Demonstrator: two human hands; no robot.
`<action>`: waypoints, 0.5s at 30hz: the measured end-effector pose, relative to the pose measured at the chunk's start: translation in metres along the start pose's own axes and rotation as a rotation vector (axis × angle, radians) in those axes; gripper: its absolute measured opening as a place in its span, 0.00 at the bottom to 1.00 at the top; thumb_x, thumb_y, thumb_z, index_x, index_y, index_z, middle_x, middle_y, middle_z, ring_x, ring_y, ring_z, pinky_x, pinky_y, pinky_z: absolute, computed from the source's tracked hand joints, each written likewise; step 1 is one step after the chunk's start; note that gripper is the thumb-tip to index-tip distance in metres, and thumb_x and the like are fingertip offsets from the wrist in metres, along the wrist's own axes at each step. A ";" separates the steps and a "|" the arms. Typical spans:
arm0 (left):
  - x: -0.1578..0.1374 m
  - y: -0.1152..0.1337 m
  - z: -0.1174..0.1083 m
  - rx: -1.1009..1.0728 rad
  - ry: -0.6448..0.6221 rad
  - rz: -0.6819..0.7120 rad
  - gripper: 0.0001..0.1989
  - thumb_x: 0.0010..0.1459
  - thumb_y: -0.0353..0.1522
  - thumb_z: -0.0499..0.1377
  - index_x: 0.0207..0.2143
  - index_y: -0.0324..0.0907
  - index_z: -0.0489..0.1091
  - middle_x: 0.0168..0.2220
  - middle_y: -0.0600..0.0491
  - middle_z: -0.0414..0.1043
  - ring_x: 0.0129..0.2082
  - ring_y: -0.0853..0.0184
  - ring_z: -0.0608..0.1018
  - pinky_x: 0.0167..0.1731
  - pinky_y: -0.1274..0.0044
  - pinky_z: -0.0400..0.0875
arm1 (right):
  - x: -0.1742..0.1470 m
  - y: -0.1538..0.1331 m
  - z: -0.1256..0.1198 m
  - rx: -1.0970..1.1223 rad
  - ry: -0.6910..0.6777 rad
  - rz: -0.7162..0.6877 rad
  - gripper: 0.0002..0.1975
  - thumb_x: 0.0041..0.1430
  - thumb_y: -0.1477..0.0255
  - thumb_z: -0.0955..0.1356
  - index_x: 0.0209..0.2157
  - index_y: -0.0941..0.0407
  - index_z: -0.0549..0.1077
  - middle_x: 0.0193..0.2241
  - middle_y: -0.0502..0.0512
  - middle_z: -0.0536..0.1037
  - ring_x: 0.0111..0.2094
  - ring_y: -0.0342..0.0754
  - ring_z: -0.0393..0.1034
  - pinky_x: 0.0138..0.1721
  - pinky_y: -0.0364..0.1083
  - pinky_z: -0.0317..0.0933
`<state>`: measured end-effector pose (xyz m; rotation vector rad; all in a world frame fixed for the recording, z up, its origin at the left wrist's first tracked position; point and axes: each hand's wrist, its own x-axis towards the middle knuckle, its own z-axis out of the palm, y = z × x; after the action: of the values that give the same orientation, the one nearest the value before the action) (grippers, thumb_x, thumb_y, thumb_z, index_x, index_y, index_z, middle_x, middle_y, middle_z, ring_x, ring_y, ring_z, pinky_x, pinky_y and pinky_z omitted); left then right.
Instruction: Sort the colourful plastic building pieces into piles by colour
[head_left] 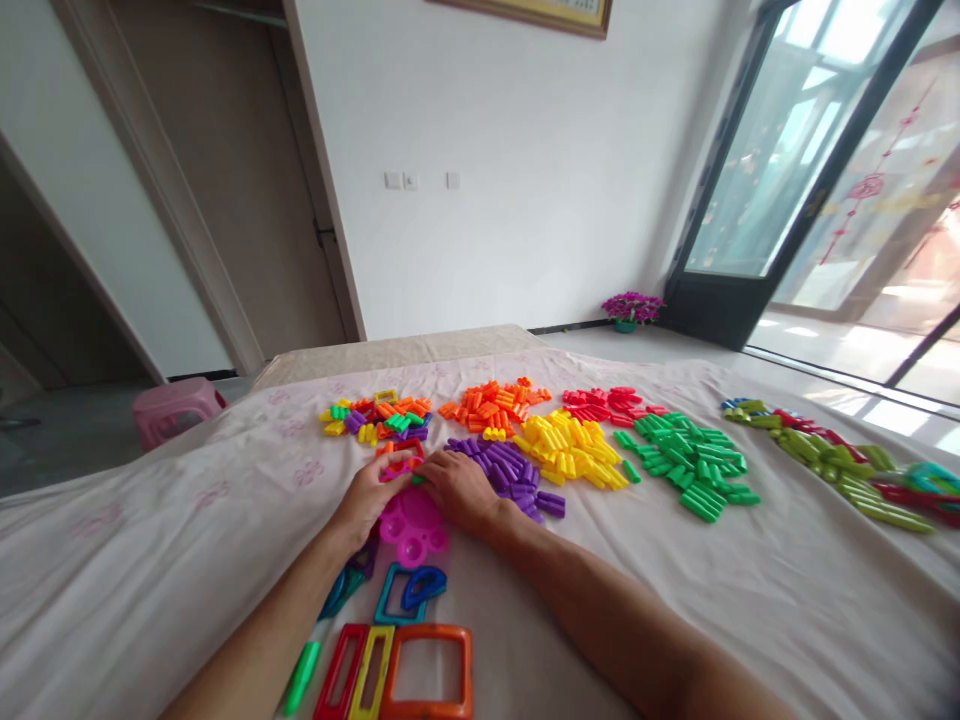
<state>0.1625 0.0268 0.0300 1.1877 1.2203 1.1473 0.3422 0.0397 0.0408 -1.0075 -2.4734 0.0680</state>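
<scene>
My left hand (pixel 367 500) and my right hand (pixel 459 485) meet over a magenta plastic piece (pixel 420 515) with round lobes, which lies on the cloth. The left thumb and forefinger bend in around some pink plastic. Right-hand fingers curl downward, and their tips are hidden. A bit of green plastic (pixel 417 480) shows between the fingertips; which hand grips it is unclear. Just beyond the hands lies a red frame piece (pixel 409 449). Purple tube-shaped blocks (pixel 510 475) are heaped beside the right hand.
Farther off are orange blocks (pixel 491 405), yellow blocks (pixel 574 450), red blocks (pixel 607 403), green blocks (pixel 694 460) and a mixed pile (pixel 382 418). Nearer me lie a blue square frame (pixel 384 600), an orange square frame (pixel 466 670) and a green stick (pixel 302 678). A pink stool (pixel 176 408) stands left.
</scene>
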 end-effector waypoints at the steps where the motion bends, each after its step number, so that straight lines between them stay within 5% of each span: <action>1: 0.000 0.000 -0.001 -0.033 -0.016 -0.009 0.33 0.46 0.44 0.69 0.53 0.40 0.69 0.47 0.46 0.78 0.42 0.60 0.80 0.40 0.72 0.75 | 0.000 0.000 -0.002 -0.015 0.000 0.003 0.10 0.66 0.69 0.65 0.45 0.53 0.75 0.40 0.56 0.78 0.42 0.48 0.72 0.46 0.45 0.62; 5: 0.001 0.005 -0.020 -0.020 -0.018 0.054 0.33 0.47 0.42 0.69 0.55 0.42 0.68 0.45 0.48 0.78 0.37 0.63 0.81 0.36 0.75 0.75 | 0.002 0.011 -0.024 -0.037 0.019 0.121 0.11 0.66 0.67 0.64 0.44 0.54 0.76 0.39 0.56 0.78 0.41 0.50 0.71 0.43 0.46 0.62; 9: -0.002 0.005 -0.061 0.155 0.096 0.014 0.35 0.46 0.41 0.68 0.56 0.40 0.67 0.39 0.50 0.78 0.26 0.68 0.78 0.24 0.78 0.72 | 0.002 0.041 -0.060 -0.103 0.048 0.433 0.13 0.65 0.68 0.65 0.48 0.53 0.75 0.45 0.56 0.78 0.44 0.50 0.72 0.42 0.45 0.61; 15: -0.008 -0.006 -0.121 0.292 0.089 -0.029 0.35 0.48 0.44 0.65 0.56 0.40 0.66 0.46 0.47 0.76 0.36 0.62 0.80 0.32 0.74 0.75 | -0.029 0.110 -0.121 -0.242 0.112 0.852 0.18 0.63 0.68 0.62 0.51 0.54 0.75 0.44 0.64 0.79 0.44 0.57 0.73 0.41 0.52 0.63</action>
<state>0.0408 0.0215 0.0253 1.3411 1.5061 1.0331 0.4846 0.0848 0.1132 -2.0351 -1.8155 -0.0195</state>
